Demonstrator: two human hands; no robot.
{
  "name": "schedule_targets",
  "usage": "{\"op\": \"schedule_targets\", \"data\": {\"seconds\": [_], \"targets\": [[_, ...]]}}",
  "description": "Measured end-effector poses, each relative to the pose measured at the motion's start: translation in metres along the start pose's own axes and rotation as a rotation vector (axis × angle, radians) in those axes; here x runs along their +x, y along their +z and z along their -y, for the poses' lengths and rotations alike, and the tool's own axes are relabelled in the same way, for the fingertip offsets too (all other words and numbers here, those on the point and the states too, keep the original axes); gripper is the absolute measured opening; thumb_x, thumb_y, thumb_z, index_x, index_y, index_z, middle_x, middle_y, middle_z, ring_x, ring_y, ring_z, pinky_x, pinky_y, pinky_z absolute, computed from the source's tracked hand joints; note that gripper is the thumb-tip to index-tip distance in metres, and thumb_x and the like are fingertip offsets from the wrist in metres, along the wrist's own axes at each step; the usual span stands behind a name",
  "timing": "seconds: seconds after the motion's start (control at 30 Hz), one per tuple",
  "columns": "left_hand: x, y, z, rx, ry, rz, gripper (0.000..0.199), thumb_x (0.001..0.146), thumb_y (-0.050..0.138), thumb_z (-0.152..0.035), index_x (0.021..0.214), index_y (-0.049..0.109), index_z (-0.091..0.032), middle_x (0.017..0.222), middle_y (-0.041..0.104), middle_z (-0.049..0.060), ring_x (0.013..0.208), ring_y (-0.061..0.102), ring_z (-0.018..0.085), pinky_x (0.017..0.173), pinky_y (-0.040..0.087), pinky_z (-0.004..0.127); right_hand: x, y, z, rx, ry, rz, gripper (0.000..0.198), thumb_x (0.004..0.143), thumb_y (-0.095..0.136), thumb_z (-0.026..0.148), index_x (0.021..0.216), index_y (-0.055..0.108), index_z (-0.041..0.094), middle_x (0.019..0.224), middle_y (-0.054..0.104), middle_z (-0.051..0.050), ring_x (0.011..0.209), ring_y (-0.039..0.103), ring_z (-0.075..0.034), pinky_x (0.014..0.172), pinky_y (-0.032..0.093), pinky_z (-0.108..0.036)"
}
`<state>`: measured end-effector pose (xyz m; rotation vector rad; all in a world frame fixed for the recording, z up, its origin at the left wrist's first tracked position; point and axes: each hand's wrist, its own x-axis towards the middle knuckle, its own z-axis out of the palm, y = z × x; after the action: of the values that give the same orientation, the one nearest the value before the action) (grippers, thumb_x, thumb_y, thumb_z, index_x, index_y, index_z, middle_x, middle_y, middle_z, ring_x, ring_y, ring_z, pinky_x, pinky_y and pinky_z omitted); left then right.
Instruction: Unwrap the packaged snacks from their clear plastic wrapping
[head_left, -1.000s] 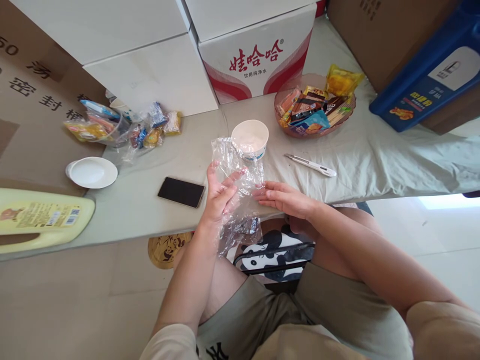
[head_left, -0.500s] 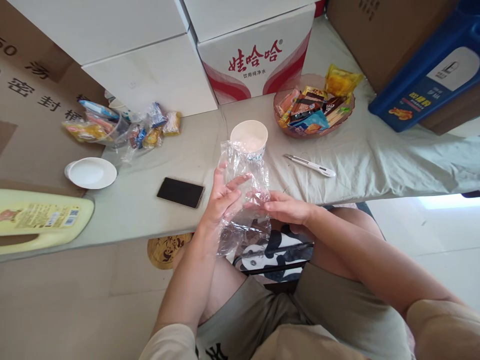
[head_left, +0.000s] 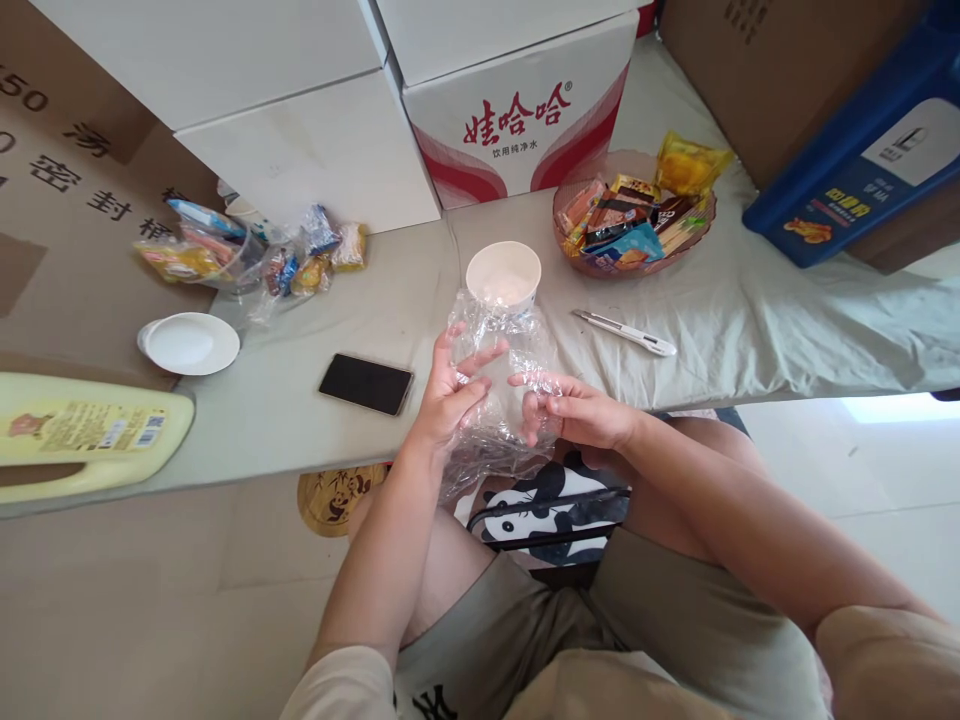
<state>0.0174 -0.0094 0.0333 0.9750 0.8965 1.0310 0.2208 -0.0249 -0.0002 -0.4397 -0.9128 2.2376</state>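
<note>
- Indoors, a cloth-covered table (head_left: 405,300) stands above a tiled floor (head_left: 247,590), white cartons (head_left: 315,150) along its back.
- Since half a second ago, the clear plastic bag (head_left: 495,435) has spread wider between the hands, near the paper bowl (head_left: 481,266).
- Left hand (head_left: 442,402): fingers splayed against the bag; right hand (head_left: 592,415): fingers bent, whether pinching I cannot tell.

1. We seem to be in a home: snacks (head_left: 626,225) fill a pink bowl (head_left: 649,267) on a cloth-covered table (head_left: 787,330).
2. We note casual shorts (head_left: 697,610) and pale floor tiles (head_left: 885,470).
3. We see cartons (head_left: 307,150) stacked along the table's back.
</note>
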Motion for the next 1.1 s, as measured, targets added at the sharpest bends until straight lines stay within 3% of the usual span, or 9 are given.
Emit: {"op": "schedule_targets", "data": {"seconds": [0.17, 0.3, 0.5, 0.6, 0.73, 0.8, 0.9, 0.97, 1.1], "targets": [[0.008, 0.007, -0.003, -0.026, -0.186, -0.163, 0.039, 0.071, 0.074, -0.024, 0.108, 0.066, -0.017, 0.112, 0.074, 0.009, 0.037, 0.037, -0.002, 0.034, 0.026, 0.016, 0.005, -0.003, -0.01, -0.14, -0.054, -0.124, 0.043, 0.089, 0.066, 0.035, 0.131, 0.061, 0.03, 0.095, 0.066, 0.001, 0.075, 0.065, -0.011, 0.076, 0.055, -0.03], [0.015, 0.004, 0.001, -0.05, -0.347, -0.174, 0.03, 0.074, 0.07, -0.028, 0.1, 0.067, -0.014, 0.094, 0.076, 0.008, 0.054, 0.062, 0.009, 0.048, 0.044, 0.02, 0.009, -0.007, -0.007, -0.369, -0.114, -0.322, 0.043, 0.091, 0.056, 0.028, 0.134, 0.061, 0.029, 0.098, 0.069, 0.0, 0.062, 0.058, -0.008, 0.065, 0.051, -0.025], [0.012, 0.004, 0.008, 0.009, -0.226, -0.052, 0.03, 0.074, 0.072, -0.032, 0.099, 0.061, -0.019, 0.091, 0.076, 0.004, 0.086, 0.072, 0.017, 0.075, 0.054, 0.026, 0.009, -0.008, -0.002, -0.455, -0.18, -0.475, 0.051, 0.084, 0.052, 0.021, 0.133, 0.061, 0.031, 0.124, 0.065, -0.002, 0.052, 0.053, -0.004, 0.056, 0.048, -0.025], [0.011, 0.004, 0.011, 0.17, -0.234, -0.011, 0.032, 0.079, 0.067, -0.035, 0.107, 0.057, -0.022, 0.081, 0.074, 0.0, 0.068, 0.07, 0.015, 0.062, 0.052, 0.024, 0.008, -0.01, -0.003, -0.432, -0.206, -0.502, 0.046, 0.082, 0.053, 0.022, 0.126, 0.066, 0.03, 0.12, 0.067, -0.002, 0.049, 0.05, -0.004, 0.058, 0.048, -0.027], [0.013, 0.001, 0.013, 0.279, -0.246, -0.006, 0.031, 0.081, 0.063, -0.04, 0.105, 0.055, -0.023, 0.058, 0.064, -0.005, 0.042, 0.057, 0.011, 0.042, 0.039, 0.02, 0.007, -0.014, -0.003, -0.403, -0.236, -0.517, 0.026, 0.083, 0.058, 0.029, 0.103, 0.074, 0.026, 0.09, 0.069, -0.001, 0.05, 0.049, -0.006, 0.061, 0.048, -0.028], [0.014, -0.001, 0.013, 0.23, -0.207, -0.033, 0.029, 0.079, 0.065, -0.041, 0.099, 0.056, -0.022, 0.056, 0.062, -0.005, 0.042, 0.057, 0.011, 0.041, 0.039, 0.019, 0.007, -0.013, -0.001, -0.4, -0.278, -0.51, 0.015, 0.08, 0.064, 0.033, 0.082, 0.074, 0.023, 0.094, 0.068, -0.003, 0.056, 0.052, -0.008, 0.061, 0.048, -0.028], [0.015, -0.001, 0.011, 0.145, -0.184, -0.062, 0.024, 0.074, 0.069, -0.038, 0.085, 0.058, -0.019, 0.055, 0.061, -0.004, 0.044, 0.058, 0.01, 0.043, 0.042, 0.02, 0.007, -0.009, 0.004, -0.41, -0.314, -0.524, 0.018, 0.071, 0.073, 0.032, 0.06, 0.068, 0.02, 0.1, 0.066, -0.007, 0.077, 0.059, -0.014, 0.061, 0.046, -0.027], [0.015, 0.0, 0.009, 0.101, -0.196, -0.067, 0.019, 0.07, 0.069, -0.032, 0.077, 0.059, -0.018, 0.056, 0.062, -0.004, 0.045, 0.059, 0.01, 0.045, 0.045, 0.02, 0.007, -0.006, 0.006, -0.373, -0.308, -0.543, 0.017, 0.068, 0.075, 0.029, 0.057, 0.067, 0.02, 0.097, 0.065, -0.006, 0.079, 0.058, -0.015, 0.059, 0.045, -0.026], [0.015, 0.002, 0.005, 0.033, -0.202, -0.078, 0.01, 0.063, 0.067, -0.021, 0.069, 0.06, -0.017, 0.059, 0.062, -0.004, 0.049, 0.062, 0.01, 0.051, 0.051, 0.021, 0.008, -0.005, 0.007, -0.218, -0.267, -0.552, 0.008, 0.065, 0.074, 0.028, 0.063, 0.071, 0.021, 0.101, 0.064, -0.002, 0.059, 0.052, -0.007, 0.058, 0.045, -0.027]]}}
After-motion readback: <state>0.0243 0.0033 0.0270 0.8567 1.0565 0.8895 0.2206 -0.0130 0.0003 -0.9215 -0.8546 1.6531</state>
